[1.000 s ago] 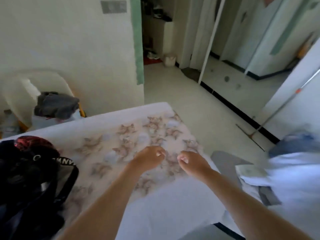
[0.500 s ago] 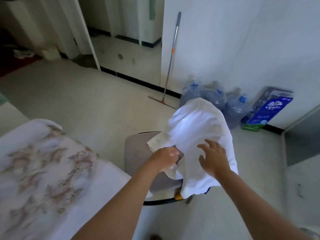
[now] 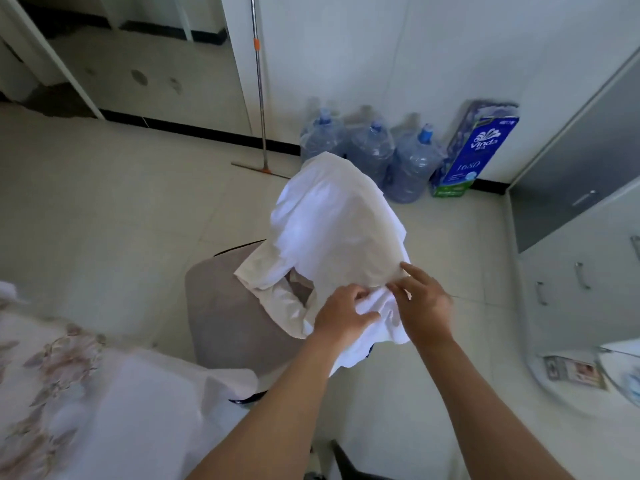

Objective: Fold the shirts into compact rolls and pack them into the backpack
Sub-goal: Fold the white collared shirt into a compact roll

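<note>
With left hand [image 3: 346, 315] curled round a bunched fold of the white shirt [image 3: 332, 216] and right hand [image 3: 424, 306] laid just beside, fingers near straight on the cloth and gripping nothing visible, lift straight up to free the garment, draped over the back of the grey chair [image 3: 225, 306], rather than dragging sideways. Better to close the right hand on the hem as well, spread the two grips apart to find the shoulders, then carry across to the floral sheet [image 3: 69, 375] at lower left for flattening and rolling. No sign of the backpack anywhere in this head view. Chair back buried under cloth; underside of the right hand hidden; one shirt or two, cream under white, hard to tell; dark scrap [image 3: 370, 353] below the hem too small to name; right edge blurred.
</note>
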Demonstrator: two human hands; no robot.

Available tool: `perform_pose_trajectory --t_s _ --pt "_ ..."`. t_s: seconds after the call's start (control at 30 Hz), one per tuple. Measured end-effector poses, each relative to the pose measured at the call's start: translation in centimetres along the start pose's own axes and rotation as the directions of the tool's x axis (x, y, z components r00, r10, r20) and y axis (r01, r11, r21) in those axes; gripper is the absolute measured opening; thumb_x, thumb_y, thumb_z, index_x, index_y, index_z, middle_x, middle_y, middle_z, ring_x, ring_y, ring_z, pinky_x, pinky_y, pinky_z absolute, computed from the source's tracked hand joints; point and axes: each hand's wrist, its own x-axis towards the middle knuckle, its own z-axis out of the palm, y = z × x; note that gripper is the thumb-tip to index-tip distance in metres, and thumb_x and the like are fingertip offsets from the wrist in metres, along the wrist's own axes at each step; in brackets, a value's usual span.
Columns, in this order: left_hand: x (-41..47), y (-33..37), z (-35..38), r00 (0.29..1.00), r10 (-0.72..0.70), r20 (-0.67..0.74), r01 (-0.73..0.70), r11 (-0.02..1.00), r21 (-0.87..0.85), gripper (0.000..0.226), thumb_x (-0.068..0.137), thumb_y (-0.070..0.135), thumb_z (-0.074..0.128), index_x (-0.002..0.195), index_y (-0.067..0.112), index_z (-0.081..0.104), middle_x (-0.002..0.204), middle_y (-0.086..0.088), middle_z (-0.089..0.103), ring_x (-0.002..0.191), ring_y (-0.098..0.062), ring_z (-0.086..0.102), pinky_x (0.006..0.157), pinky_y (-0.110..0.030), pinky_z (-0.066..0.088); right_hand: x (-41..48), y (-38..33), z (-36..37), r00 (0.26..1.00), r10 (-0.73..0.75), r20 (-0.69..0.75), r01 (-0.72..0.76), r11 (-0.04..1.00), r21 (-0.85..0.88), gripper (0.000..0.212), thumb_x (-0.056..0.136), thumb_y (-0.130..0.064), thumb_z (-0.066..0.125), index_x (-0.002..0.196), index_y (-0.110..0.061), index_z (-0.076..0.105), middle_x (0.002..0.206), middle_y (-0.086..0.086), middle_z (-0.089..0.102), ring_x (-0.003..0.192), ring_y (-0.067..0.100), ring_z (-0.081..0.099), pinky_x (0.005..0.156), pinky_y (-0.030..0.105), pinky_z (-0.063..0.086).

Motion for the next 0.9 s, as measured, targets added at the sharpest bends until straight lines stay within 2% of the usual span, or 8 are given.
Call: perform_pose_trajectory --t_s 0.13,0.33,0.43,0.5,0.6,0.67,0.8,0.9 --pt "0.8 0.6 -0.8 0.978 0.14 -0.151 -0.132 0.989 0.065 0.035 0.077 0.051 0.069 0.105 0.034 0.058 0.103 0.015 0.057 0.095 -0.008 0.057 0.08 -0.026 0.048 1.7 -2.1 -1.5 0.986 -0.112 -0.12 0.12 0.99 0.069 0.012 0.088 -0.024 0.067 0.08 -0.017 0.072 0.092 -0.004 0.072 0.082 0.024 0.064 0.079 0.037 0.043" --pt "2.1 4.3 -6.7 0.924 0.12 -0.363 -0.155 0.986 -0.067 0.006 0.101 0.019 0.044 0.099 0.019 0.05 0.089 0.001 0.06 0.082 -0.022 0.057 0.068 -0.029 0.036 6.6 -7.8 -3.9 0.99 -0.033 0.139 -0.021 0.928 0.373 0.01 0.096 -0.028 0.059 0.089 -0.021 0.056 0.075 -0.007 0.057 0.072 0.016 0.053 0.069 0.032 0.04" --pt "2.6 5.1 -11.5 0.89 0.053 -0.454 -0.128 0.982 -0.136 0.009 0.1 0.013 0.039 0.101 0.02 0.046 0.088 0.003 0.056 0.081 -0.022 0.053 0.063 -0.033 0.035 7.1 -6.5 -2.9 0.949 -0.123 0.291 0.107 0.992 0.07 0.043 0.078 -0.048 0.076 0.114 -0.028 0.063 0.099 -0.008 0.061 0.094 0.015 0.054 0.091 0.033 0.038" --pt "2.6 5.0 -14.2 0.903 0.113 -0.415 -0.144 0.989 -0.043 0.009 0.098 0.014 0.04 0.097 0.021 0.045 0.083 0.006 0.053 0.076 -0.02 0.05 0.059 -0.03 0.036 7.5 -5.8 -2.1 0.959 -0.109 0.263 0.132 0.989 -0.069 0.033 0.083 -0.038 0.073 0.111 -0.022 0.068 0.112 -0.001 0.064 0.104 0.027 0.058 0.095 0.041 0.038" --pt "2.1 4.5 -16.2 0.929 0.198 -0.312 -0.176 0.98 0.097 0.019 0.093 0.017 0.049 0.108 0.028 0.046 0.099 0.01 0.055 0.086 -0.019 0.053 0.064 -0.031 0.037 8.9 -9.0 -2.9 0.988 -0.021 0.152 -0.002 0.99 0.144 0.01 0.094 -0.017 0.057 0.101 -0.016 0.064 0.092 0.003 0.065 0.082 0.03 0.059 0.07 0.033 0.039" --pt "1.6 4.6 -16.4 0.944 0.263 -0.2 -0.244 0.963 0.114 0.051 0.084 0.019 0.061 0.127 0.04 0.041 0.121 0.013 0.05 0.101 -0.013 0.052 0.074 -0.029 0.043 9.8 -12.4 -3.5 0.985 -0.132 0.114 0.096 0.956 0.276 0.015 0.095 -0.014 0.047 0.101 -0.016 0.062 0.088 -0.006 0.061 0.079 0.019 0.056 0.068 0.029 0.04" --pt "1.3 4.9 -17.1 0.904 0.296 -0.308 -0.279 0.955 0.1 0.031 0.092 0.019 0.057 0.121 0.031 0.061 0.108 0.008 0.066 0.094 -0.015 0.06 0.071 -0.02 0.041 10.2 -16.5 -4.0 0.943 -0.328 0.053 0.281 0.872 0.401 0.012 0.093 -0.013 0.057 0.103 -0.016 0.063 0.095 -0.009 0.062 0.083 0.009 0.055 0.077 0.019 0.047" --pt "-0.2 4.1 -19.7 0.862 0.271 -0.429 -0.299 0.954 0.002 0.039 0.084 -0.003 0.045 0.096 0.023 0.07 0.09 0.01 0.07 0.086 -0.015 0.063 0.065 -0.018 0.044 10.6 -14.7 -2.5 0.919 -0.298 0.259 0.268 0.952 0.148 0.052 0.08 -0.037 0.075 0.128 -0.031 0.056 0.135 0.001 0.053 0.123 0.021 0.047 0.108 0.039 0.037"
